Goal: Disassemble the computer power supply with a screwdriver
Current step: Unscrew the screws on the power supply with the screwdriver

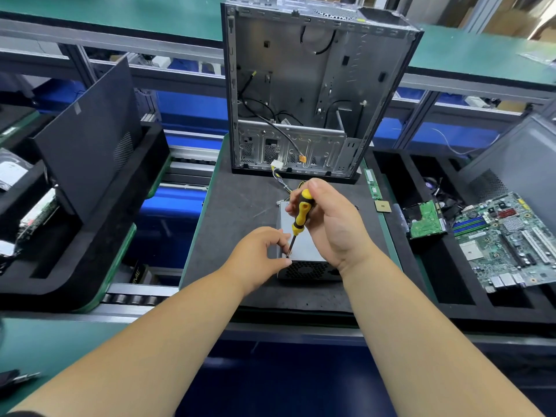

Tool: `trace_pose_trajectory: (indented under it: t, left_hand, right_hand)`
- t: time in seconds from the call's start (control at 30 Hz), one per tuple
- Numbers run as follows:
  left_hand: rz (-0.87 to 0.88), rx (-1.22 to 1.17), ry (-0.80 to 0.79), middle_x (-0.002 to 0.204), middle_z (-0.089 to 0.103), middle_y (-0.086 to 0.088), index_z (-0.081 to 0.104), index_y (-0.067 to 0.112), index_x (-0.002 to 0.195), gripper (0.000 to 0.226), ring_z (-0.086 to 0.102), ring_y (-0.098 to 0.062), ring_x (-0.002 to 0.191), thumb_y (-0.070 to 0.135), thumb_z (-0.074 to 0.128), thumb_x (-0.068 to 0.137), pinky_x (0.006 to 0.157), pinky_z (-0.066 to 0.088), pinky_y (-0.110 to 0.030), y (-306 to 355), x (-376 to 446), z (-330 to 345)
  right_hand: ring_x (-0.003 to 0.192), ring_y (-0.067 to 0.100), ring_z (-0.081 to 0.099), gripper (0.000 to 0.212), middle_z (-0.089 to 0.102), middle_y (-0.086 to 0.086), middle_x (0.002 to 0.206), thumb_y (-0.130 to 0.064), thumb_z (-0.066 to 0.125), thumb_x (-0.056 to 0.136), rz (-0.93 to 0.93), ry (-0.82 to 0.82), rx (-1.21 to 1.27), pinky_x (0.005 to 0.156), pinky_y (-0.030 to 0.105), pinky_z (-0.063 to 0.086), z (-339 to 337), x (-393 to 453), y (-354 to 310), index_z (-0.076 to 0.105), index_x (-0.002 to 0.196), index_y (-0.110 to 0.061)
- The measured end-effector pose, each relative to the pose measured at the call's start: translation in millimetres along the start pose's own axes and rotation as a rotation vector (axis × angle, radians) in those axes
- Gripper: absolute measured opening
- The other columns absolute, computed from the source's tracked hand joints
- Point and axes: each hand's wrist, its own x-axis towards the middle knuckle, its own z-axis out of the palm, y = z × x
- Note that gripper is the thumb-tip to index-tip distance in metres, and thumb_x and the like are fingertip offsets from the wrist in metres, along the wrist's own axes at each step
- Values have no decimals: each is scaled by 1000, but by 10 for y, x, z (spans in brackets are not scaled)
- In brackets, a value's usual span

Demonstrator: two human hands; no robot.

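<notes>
A grey metal power supply (304,246) lies on the dark mat (240,206), its perforated fan grille facing me and its wire bundle (278,173) trailing toward the case. My right hand (331,221) grips the yellow-and-black handle of a screwdriver (301,215), which slants down to the supply's near left top edge. My left hand (261,257) pinches the metal shaft near its tip, fingers resting against the supply's left corner. The screw under the tip is hidden.
An empty open computer case (313,85) stands upright behind the supply. A CPU chip (382,206) and a RAM stick (372,183) lie at the mat's right edge. A motherboard (508,239) and hard drive (425,224) sit in the right tray; a black side panel (87,133) leans at left.
</notes>
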Motion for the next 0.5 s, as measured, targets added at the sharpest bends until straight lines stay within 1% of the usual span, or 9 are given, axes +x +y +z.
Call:
trace_pose_trajectory:
  t: [0.07, 0.17, 0.23, 0.3, 0.33, 0.37, 0.43, 0.5]
  left_hand:
    - [-9, -20, -2, 109, 60, 14, 66, 23, 81, 21, 51, 0, 127, 9, 81, 78, 107, 35, -19, 8, -5, -1]
    - [-13, -42, -8, 109, 61, 12, 67, 20, 82, 20, 49, -1, 129, 6, 81, 78, 111, 35, -23, 17, -12, 0]
    - [-12, -40, -9, 109, 61, 12, 67, 18, 82, 18, 50, -1, 128, 6, 80, 78, 108, 35, -20, 19, -14, -1]
    - [-9, -25, -9, 107, 61, 11, 67, 17, 83, 17, 51, -2, 127, 7, 80, 79, 105, 34, -17, 23, -14, -6]
    - [-6, -14, -9, 106, 61, 11, 67, 16, 83, 16, 52, -2, 125, 8, 80, 79, 105, 35, -18, 25, -14, -10]
    - [-1, -5, -9, 104, 61, 11, 67, 16, 83, 16, 53, -4, 124, 8, 80, 79, 105, 37, -19, 27, -12, -12]
    - [12, 5, -11, 102, 60, 11, 67, 17, 82, 16, 55, -8, 121, 8, 81, 79, 107, 39, -24, 36, -10, -16]
    - [14, 7, -14, 102, 60, 11, 67, 17, 82, 17, 56, -9, 121, 8, 81, 79, 108, 40, -28, 45, -9, -18]
  right_hand:
    - [69, 17, 57, 30, 59, 3, 75, -27, 46, 100, -5, 16, -29, 67, 24, 47, 8, 12, -14, 59, 81, -9]
    - [62, 17, 46, 46, 51, 3, 66, -33, 33, 108, 23, 32, -27, 60, 21, 43, 52, 24, 8, 59, 77, -9]
    - [58, 15, 40, 52, 46, 1, 61, -38, 29, 108, 29, 32, -20, 56, 21, 39, 90, 30, 43, 58, 76, -10]
    - [56, 14, 36, 54, 43, 0, 58, -44, 24, 107, 13, -9, -2, 55, 23, 34, 123, 31, 69, 56, 79, -10]
    - [56, 14, 34, 51, 43, -1, 58, -47, 25, 106, 10, -38, 8, 55, 23, 33, 129, 30, 74, 54, 82, -12]
    - [57, 14, 34, 45, 44, -1, 59, -47, 30, 103, 9, -60, 14, 55, 24, 32, 134, 28, 73, 51, 82, -13]
    - [59, 14, 37, 27, 47, -2, 63, -39, 43, 95, 1, -72, -6, 57, 24, 33, 122, 21, 69, 44, 81, -16]
    - [63, 15, 44, 21, 52, 0, 69, -31, 47, 94, -11, -63, -42, 58, 23, 37, 93, 9, 65, 42, 80, -15]
